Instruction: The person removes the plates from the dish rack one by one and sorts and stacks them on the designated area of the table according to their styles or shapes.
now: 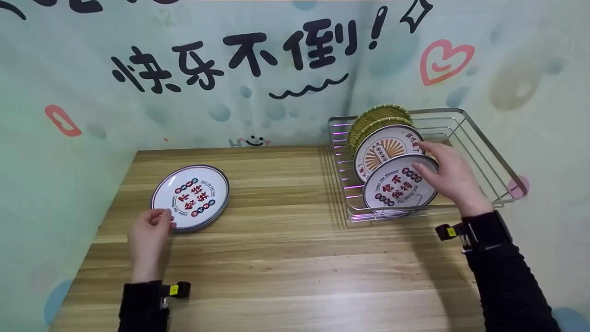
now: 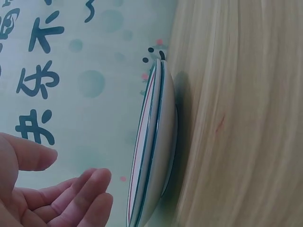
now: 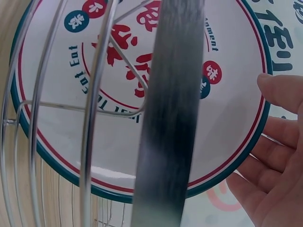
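My right hand (image 1: 449, 177) holds a round white plate (image 1: 397, 180) by its right edge, thumb at the front and fingers behind the rim. This plate, with red lettering and a dark rim, leans upright in the wire dish rack (image 1: 491, 157). Behind it stands another white plate (image 1: 381, 148) with an orange ray pattern. My left hand (image 1: 148, 240) hovers beside a low stack of white plates (image 1: 191, 196) at the table's left. In the left wrist view its loosely bent fingers (image 2: 97, 182) are apart from the stacked plates (image 2: 151, 142), with nothing between them.
Two green woven round trays (image 1: 375, 122) stand at the rack's back left. The rack's flat metal rim (image 3: 173, 109) crosses in front of the plate in the right wrist view. A printed cloth (image 1: 276, 110) hangs behind the wooden table (image 1: 286, 258).
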The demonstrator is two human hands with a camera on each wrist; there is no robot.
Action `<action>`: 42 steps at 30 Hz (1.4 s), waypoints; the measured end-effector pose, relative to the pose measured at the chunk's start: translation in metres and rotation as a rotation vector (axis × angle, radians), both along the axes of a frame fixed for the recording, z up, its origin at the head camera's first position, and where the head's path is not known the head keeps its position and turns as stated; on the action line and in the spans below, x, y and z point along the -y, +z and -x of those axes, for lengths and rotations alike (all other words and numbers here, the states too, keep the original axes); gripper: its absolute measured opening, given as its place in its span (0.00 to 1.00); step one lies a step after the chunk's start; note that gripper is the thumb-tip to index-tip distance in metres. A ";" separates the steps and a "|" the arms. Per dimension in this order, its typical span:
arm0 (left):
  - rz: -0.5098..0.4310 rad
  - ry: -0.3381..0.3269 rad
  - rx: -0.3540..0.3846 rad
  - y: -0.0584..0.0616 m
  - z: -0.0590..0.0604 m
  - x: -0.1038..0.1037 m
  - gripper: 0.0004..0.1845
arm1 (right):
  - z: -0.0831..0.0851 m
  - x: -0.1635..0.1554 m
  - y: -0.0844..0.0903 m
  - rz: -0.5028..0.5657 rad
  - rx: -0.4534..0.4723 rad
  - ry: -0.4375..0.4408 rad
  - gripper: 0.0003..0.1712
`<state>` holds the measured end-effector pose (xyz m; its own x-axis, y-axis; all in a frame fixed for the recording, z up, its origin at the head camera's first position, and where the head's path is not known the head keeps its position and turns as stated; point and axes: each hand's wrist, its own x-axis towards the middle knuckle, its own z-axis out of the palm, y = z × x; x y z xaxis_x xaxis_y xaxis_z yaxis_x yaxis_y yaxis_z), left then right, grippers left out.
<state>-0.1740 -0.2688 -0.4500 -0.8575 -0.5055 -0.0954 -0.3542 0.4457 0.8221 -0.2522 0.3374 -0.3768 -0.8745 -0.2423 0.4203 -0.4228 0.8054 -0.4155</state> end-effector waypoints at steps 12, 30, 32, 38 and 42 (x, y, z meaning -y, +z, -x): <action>0.002 -0.053 -0.038 -0.003 0.001 -0.006 0.29 | 0.000 -0.002 -0.003 0.002 0.037 -0.009 0.30; 0.101 -0.176 -0.181 -0.007 -0.004 -0.018 0.35 | -0.002 0.000 -0.006 -0.047 0.030 -0.038 0.20; 0.109 -0.184 -0.184 -0.008 -0.004 -0.020 0.35 | -0.002 0.001 -0.006 -0.045 0.018 -0.040 0.18; 0.135 -0.212 -0.200 -0.007 -0.002 -0.026 0.35 | -0.001 0.001 -0.007 -0.025 -0.028 -0.051 0.11; 0.151 -0.240 -0.222 -0.006 -0.001 -0.030 0.34 | -0.001 0.001 -0.008 -0.014 -0.051 -0.058 0.08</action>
<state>-0.1731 -0.2384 -0.4558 -0.9450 -0.2816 0.1665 -0.0453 0.6167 0.7859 -0.2515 0.3368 -0.3846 -0.8645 -0.1980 0.4620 -0.3960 0.8344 -0.3833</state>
